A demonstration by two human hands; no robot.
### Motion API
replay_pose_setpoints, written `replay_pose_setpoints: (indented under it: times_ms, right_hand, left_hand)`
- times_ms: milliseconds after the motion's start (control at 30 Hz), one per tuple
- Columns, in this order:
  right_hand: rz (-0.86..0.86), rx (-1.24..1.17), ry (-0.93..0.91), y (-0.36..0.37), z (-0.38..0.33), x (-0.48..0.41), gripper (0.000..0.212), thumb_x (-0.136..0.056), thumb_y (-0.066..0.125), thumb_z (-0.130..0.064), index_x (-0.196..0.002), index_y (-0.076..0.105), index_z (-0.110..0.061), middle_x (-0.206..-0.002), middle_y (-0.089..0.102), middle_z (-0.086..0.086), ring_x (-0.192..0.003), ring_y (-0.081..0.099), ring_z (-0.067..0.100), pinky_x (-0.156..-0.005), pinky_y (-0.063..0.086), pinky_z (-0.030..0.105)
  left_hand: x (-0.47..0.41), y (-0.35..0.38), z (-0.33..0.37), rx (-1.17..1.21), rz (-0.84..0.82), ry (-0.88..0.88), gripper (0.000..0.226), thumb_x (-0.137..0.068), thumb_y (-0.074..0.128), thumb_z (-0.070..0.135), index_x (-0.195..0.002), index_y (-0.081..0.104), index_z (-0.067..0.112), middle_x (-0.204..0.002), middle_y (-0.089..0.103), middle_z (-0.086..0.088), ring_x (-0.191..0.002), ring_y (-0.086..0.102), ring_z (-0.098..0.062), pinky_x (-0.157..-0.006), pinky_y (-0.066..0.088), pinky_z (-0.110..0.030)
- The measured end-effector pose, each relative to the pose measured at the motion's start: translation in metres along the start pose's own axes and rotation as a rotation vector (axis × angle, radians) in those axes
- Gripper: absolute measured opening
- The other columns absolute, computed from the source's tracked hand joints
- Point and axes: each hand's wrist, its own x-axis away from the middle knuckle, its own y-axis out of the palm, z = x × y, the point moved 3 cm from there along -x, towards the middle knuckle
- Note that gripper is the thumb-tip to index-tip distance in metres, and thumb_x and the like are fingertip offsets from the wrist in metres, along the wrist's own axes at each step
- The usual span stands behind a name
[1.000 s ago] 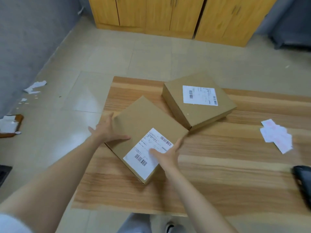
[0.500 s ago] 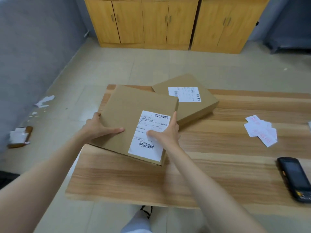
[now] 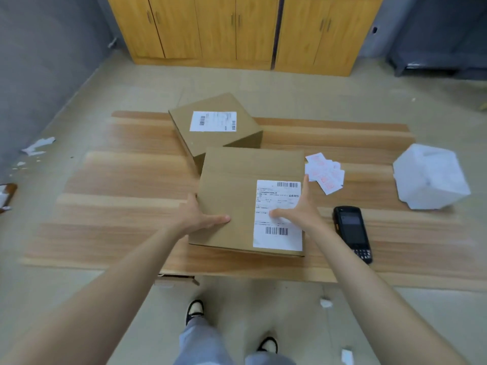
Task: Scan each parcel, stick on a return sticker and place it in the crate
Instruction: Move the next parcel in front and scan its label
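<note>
Head view: the near parcel [image 3: 232, 196] has come away from the left edge of the surface [image 3: 131, 185], where it sat askew a second ago. It now lies square in front of the person, at the middle. Its shipping label [image 3: 278, 233] faces up and reads upright. The left hand [image 3: 200, 217] grasps its left side with the thumb laid on top. The right hand [image 3: 300, 209] grasps the right side, thumb on the label and fingers [image 3: 305, 183] running along the edge. Whether the box rests on the surface or hangs just above it, I cannot tell. The far parcel [image 3: 218, 106] sits behind it, partly overlapped. The move brought the label just beside the handheld scanner [image 3: 351, 233], with the return stickers [image 3: 325, 175] near its far right corner. A white wrapped package [image 3: 432, 177] lies further right. Scanning looks like the step at hand; the right hand would have to let go to reach the scanner. No crate is in view.
</note>
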Motion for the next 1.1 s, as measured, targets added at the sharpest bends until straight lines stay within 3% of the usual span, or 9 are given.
replay_pose_setpoints:
  times_ms: [167,300,467,600,733,867,967,1033,1100]
  right_hand:
    - [-0.057,-0.016,0.042,-0.018,0.037,-0.011,0.135,-0.055,0.083,-0.022,-0.147,-0.016,-0.032,-0.159,0.002,-0.008,-0.146,0.014,0.020,-0.117,0.021,0.045]
    - [-0.127,-0.043,0.064,-0.017,0.047,-0.027,0.138,-0.044,0.078,-0.029,-0.145,-0.015,-0.041,-0.158,0.014,-0.008,-0.142,0.024,0.020,-0.114,0.027,0.045]
    - [-0.187,-0.104,0.089,-0.013,0.059,-0.049,0.126,-0.062,0.078,-0.013,-0.148,-0.012,-0.033,-0.157,0.016,-0.008,-0.140,0.029,0.015,-0.106,0.032,0.028]
    - [-0.215,-0.113,0.112,-0.012,0.062,-0.055,0.130,-0.055,0.079,-0.022,-0.147,-0.012,-0.038,-0.156,0.020,-0.009,-0.137,0.035,0.015,-0.108,0.039,0.039]
    - [-0.257,-0.078,0.155,-0.012,0.062,-0.063,0.142,-0.041,0.080,-0.035,-0.144,-0.018,-0.042,-0.155,0.024,-0.007,-0.136,0.038,0.016,-0.110,0.037,0.042]
    - [-0.270,-0.033,0.173,-0.011,0.061,-0.068,0.147,-0.037,0.079,-0.038,-0.144,-0.022,-0.036,-0.155,0.026,-0.006,-0.138,0.034,0.016,-0.112,0.034,0.043]
    - [-0.205,0.107,0.165,-0.013,0.056,-0.068,0.148,-0.034,0.076,-0.048,-0.146,-0.018,-0.031,-0.155,0.027,-0.006,-0.142,0.028,0.019,-0.114,0.029,0.044]
    - [-0.151,0.196,0.131,-0.020,0.048,-0.057,0.140,-0.043,0.079,-0.052,-0.149,-0.009,-0.029,-0.157,0.021,-0.006,-0.144,0.021,0.021,-0.116,0.024,0.046]
    - [-0.033,0.177,0.109,-0.033,0.050,-0.043,0.113,-0.066,0.076,-0.051,-0.151,0.004,-0.027,-0.157,0.018,-0.004,-0.145,0.015,0.021,-0.116,0.020,0.046]
  left_hand:
    - [-0.002,0.040,0.006,0.007,-0.008,-0.043,0.108,-0.046,0.088,0.051,-0.132,0.033,0.015,-0.132,0.049,-0.005,-0.120,0.049,-0.025,-0.100,0.045,-0.045]
    - [-0.009,0.048,0.006,-0.012,-0.001,-0.090,0.111,-0.048,0.087,0.051,-0.136,0.031,0.013,-0.136,0.047,-0.007,-0.123,0.048,-0.027,-0.101,0.044,-0.048]
    - [-0.020,0.050,0.010,-0.078,0.062,-0.095,0.105,-0.054,0.084,0.052,-0.134,0.033,0.009,-0.135,0.048,-0.009,-0.123,0.047,-0.030,-0.102,0.042,-0.046]
    - [-0.031,0.046,0.016,-0.118,-0.001,-0.148,0.108,-0.054,0.085,0.052,-0.136,0.028,0.009,-0.137,0.045,-0.010,-0.125,0.046,-0.032,-0.100,0.043,-0.048]
    - [-0.037,0.043,0.030,-0.204,-0.121,-0.202,0.111,-0.061,0.082,0.047,-0.143,0.017,0.009,-0.143,0.038,-0.010,-0.128,0.043,-0.033,-0.093,0.047,-0.046]
    - [-0.035,0.043,0.046,-0.361,-0.149,-0.200,0.107,-0.073,0.073,0.050,-0.145,0.008,0.004,-0.146,0.032,-0.014,-0.131,0.041,-0.032,-0.105,0.040,-0.040]
    - [-0.039,0.042,0.045,-0.318,-0.154,-0.213,0.100,-0.070,0.079,0.039,-0.142,0.022,0.000,-0.142,0.040,-0.019,-0.127,0.046,-0.034,-0.104,0.041,-0.041]
    - [-0.042,0.042,0.043,-0.273,-0.150,-0.213,0.098,-0.068,0.082,0.033,-0.141,0.026,-0.001,-0.138,0.044,-0.021,-0.125,0.048,-0.036,-0.102,0.043,-0.042]
    - [-0.040,0.043,0.040,-0.281,-0.201,-0.238,0.105,-0.071,0.078,0.041,-0.145,0.012,0.003,-0.141,0.039,-0.018,-0.124,0.047,-0.036,-0.098,0.045,-0.044]
